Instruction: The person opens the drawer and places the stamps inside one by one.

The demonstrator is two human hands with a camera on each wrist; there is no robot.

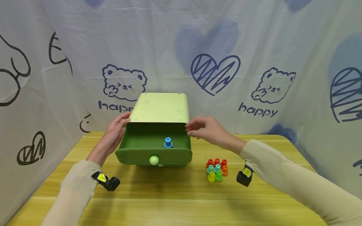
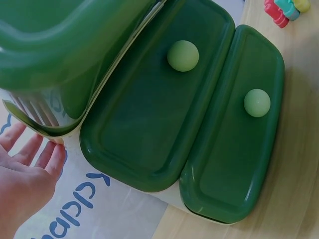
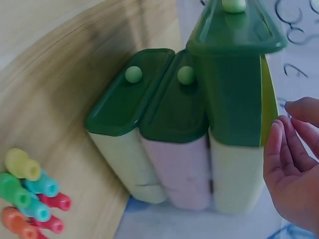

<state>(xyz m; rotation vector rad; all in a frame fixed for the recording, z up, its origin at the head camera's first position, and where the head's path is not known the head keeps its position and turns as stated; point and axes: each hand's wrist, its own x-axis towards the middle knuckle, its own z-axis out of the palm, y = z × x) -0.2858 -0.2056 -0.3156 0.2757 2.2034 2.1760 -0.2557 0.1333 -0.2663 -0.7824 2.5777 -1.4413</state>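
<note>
Evidently, eight pegs (image 1: pixel 217 168) are clustered on the worktop (image 1: pixel 254 201) right of the cabinet (image 1: pixel 159 108), and the rear of its extended top drawer (image 1: pixel 130 156) is overhung by the casing. The blue peg (image 1: pixel 168 143) is found inside that drawer, near its front, upright, narrow end up, long axis vertical. The knob (image 1: pixel 154 160) is faced away from the backdrop cloth (image 1: pixel 167 47). The left hand (image 1: pixel 114 132) is laid, fingers extended, against the cabinet's left side; the right hand (image 1: pixel 208 130), loosely curved and empty, is held at its right edge, contact uncertain.

Green drawer (image 1: pixel 130 156), pale green knob (image 1: pixel 154 160), pale yellow cabinet top (image 1: pixel 159 108), blue peg (image 1: pixel 168 143), 3 red pegs (image 1: pixel 217 161), white heart-patterned curtain (image 1: pixel 165 40)
</note>
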